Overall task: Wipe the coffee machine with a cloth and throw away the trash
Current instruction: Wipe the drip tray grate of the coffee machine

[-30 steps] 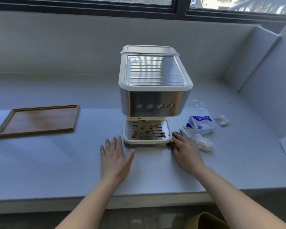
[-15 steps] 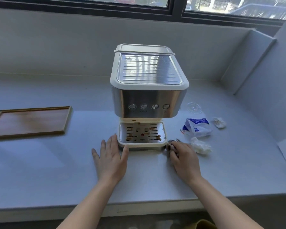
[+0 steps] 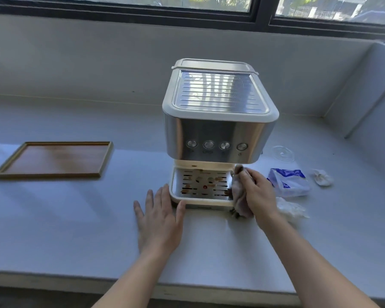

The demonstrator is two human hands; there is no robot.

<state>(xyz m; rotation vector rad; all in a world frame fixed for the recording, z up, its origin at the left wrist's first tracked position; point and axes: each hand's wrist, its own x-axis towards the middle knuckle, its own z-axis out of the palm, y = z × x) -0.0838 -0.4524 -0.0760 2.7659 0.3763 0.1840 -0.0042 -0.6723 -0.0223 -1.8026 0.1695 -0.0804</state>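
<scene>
A white and steel coffee machine (image 3: 218, 121) stands on the grey counter, its drip tray (image 3: 200, 185) speckled with brown spots. My right hand (image 3: 257, 191) grips a greyish-pink cloth (image 3: 239, 196) and holds it against the tray's right edge. My left hand (image 3: 159, 215) lies flat on the counter with fingers spread, its thumb touching the tray's front left corner. Trash lies to the right of the machine: a blue and white wrapper (image 3: 288, 182), a crumpled white tissue (image 3: 292, 210) and a smaller paper wad (image 3: 322, 177).
A wooden tray (image 3: 53, 160) lies on the counter at the left. A clear plastic lid (image 3: 282, 153) sits behind the wrapper. The wall runs along the back and a side wall closes the right end. The counter's front edge (image 3: 187, 290) is near me.
My right hand picked the cloth up off the counter and raised it to the drip tray's right edge. My left hand shifted slightly forward to touch the tray's corner.
</scene>
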